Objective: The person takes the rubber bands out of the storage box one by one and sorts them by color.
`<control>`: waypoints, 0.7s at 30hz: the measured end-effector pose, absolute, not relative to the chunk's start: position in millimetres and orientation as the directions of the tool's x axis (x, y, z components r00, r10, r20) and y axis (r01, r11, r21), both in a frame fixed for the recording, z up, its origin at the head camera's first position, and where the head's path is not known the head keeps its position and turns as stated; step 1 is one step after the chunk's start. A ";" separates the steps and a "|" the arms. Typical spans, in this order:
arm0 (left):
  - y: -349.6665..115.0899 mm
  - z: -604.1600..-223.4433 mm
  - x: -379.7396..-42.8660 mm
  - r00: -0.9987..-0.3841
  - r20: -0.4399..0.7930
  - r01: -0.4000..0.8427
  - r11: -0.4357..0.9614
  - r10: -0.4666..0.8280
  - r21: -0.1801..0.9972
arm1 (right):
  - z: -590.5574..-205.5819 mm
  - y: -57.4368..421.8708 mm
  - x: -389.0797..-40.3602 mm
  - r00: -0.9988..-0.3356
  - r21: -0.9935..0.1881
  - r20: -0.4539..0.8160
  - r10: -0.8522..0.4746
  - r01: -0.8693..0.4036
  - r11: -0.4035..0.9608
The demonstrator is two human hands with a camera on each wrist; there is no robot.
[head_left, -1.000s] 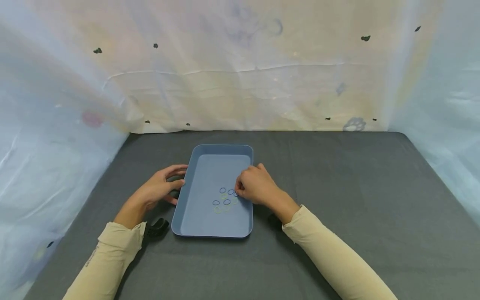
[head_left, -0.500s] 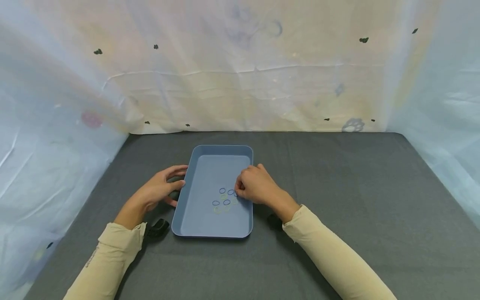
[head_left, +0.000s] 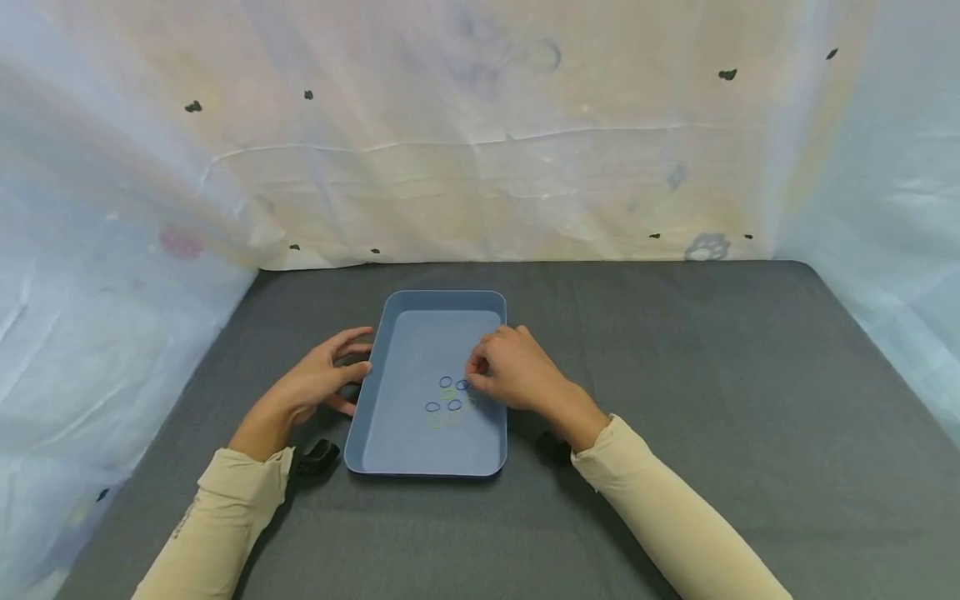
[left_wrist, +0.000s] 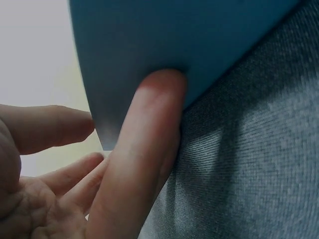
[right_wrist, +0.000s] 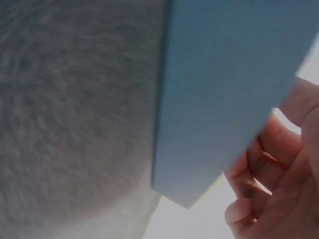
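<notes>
A shallow blue tray [head_left: 420, 457] lies on the table, with several thin rubber bands on its floor, some dark blue [head_left: 454, 405] and some pale yellow-green [head_left: 447, 394]. My left hand [head_left: 318, 375] steadies the tray's left side; in the left wrist view one straight finger [left_wrist: 149, 129] presses the outer wall. Over the right wall reaches my right hand [head_left: 517, 371], its thumb and forefinger pinched at a dark blue rubber band that they now hide. In the right wrist view the curled fingers [right_wrist: 279, 142] show beyond the tray wall [right_wrist: 219, 99], tips partly hidden.
A dark grey cloth [head_left: 675, 400] covers the table around the tray. Pale patterned curtains [head_left: 480, 150] hang at the back and both sides. A black strap-like object [head_left: 318, 457] shows by the left cuff; another dark piece [head_left: 552, 447] is under the right wrist.
My right hand has shifted slightly left, and the dark blue rubber band at its fingertips is no longer visible. The left hand and tray stay nearly where they were.
</notes>
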State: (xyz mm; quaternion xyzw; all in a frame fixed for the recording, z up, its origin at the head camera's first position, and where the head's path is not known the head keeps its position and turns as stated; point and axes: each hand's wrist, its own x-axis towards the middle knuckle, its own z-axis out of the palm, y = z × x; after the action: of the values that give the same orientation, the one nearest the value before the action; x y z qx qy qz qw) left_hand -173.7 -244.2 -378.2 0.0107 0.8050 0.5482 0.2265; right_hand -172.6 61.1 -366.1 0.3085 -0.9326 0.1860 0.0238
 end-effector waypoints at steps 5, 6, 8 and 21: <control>-247.1 -378.0 -173.8 -0.900 -0.331 -0.208 0.388 0.285 0.898 | -353.9 72.4 -163.4 -0.843 -0.393 0.163 -0.512 -0.531 0.751; -248.3 -378.0 -173.6 -0.900 -0.329 -0.204 0.391 0.285 0.898 | -352.3 74.9 -161.3 -0.849 -0.403 0.164 -0.502 -0.522 0.752; -247.8 -378.5 -174.2 -0.900 -0.329 -0.201 0.399 0.286 0.895 | -350.1 81.9 -156.0 -0.862 -0.411 0.162 -0.480 -0.501 0.762; -245.8 -379.5 -175.0 -0.883 -0.364 -0.233 0.397 0.296 0.888 | -346.4 106.5 -153.5 -0.873 -0.459 0.204 -0.443 -0.485 0.745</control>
State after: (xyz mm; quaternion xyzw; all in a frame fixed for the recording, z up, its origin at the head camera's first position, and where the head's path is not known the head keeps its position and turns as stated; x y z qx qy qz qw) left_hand -175.0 -245.8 -379.5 0.0200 0.8001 0.5490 0.2409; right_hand -153.5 106.5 -346.4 0.2485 -0.9331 0.2567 0.0411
